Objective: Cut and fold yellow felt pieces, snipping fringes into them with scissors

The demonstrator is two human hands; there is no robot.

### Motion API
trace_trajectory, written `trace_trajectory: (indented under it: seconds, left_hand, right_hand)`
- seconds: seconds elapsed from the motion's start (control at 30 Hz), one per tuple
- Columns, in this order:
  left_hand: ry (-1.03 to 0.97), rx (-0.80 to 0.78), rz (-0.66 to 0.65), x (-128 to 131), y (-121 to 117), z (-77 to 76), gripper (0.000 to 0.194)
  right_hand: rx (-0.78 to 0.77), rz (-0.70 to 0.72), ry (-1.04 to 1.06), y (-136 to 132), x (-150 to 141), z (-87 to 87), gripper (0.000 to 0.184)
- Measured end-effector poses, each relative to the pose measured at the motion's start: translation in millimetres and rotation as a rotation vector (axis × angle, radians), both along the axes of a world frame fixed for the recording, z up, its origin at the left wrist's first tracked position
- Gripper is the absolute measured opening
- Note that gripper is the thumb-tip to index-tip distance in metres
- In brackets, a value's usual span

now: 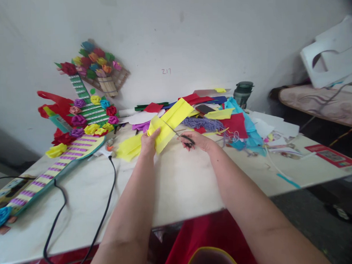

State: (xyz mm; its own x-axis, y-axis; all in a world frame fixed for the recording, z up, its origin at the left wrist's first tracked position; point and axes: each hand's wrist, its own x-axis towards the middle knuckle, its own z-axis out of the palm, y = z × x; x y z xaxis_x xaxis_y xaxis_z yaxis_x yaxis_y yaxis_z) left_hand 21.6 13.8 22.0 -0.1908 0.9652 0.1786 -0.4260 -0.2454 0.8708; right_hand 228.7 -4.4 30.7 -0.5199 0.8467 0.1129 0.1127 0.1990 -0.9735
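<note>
A folded strip of yellow crepe paper [177, 115] is pinched in my left hand [149, 143], raised above the table. My right hand [194, 141] is closed around the dark handles of a pair of scissors [188, 140]. Their blades point up and left and lie against the paper; I cannot tell whether they cut into it. More yellow paper [128, 148] rests on the table just left of my left hand. Behind my hands is a heap with purple yarn [205, 124], red paper [236, 125] and light blue paper [248, 123].
Paper-flower decorations [90, 108] lean on the wall at left. A black cable [110, 193] loops over the table's [184, 186] front edge, from a glue gun [104, 150]. At the back right stands a dark green bottle [242, 94]. Paper scraps [276, 123] lie at right.
</note>
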Motion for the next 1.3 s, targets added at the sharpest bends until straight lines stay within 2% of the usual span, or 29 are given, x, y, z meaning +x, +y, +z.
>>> trace_trajectory:
  seconds: [0.33,0.93,1.3]
  left_hand:
    - [0.007,-0.009,0.012,0.8,-1.9,1.6,0.033]
    - [0.005,-0.011,-0.001,0.3,-0.5,-0.3,0.038]
    - [-0.014,-0.024,0.004,0.1,-0.6,-0.3,0.034]
  right_hand:
    - [0.003,-0.036,-0.009,6.0,-1.4,-6.1,0.026]
    - [-0.008,-0.019,-0.009,3.5,-3.4,-2.4,0.029]
    - [0.02,-0.033,0.0,7.8,-3.3,-7.2,0.027]
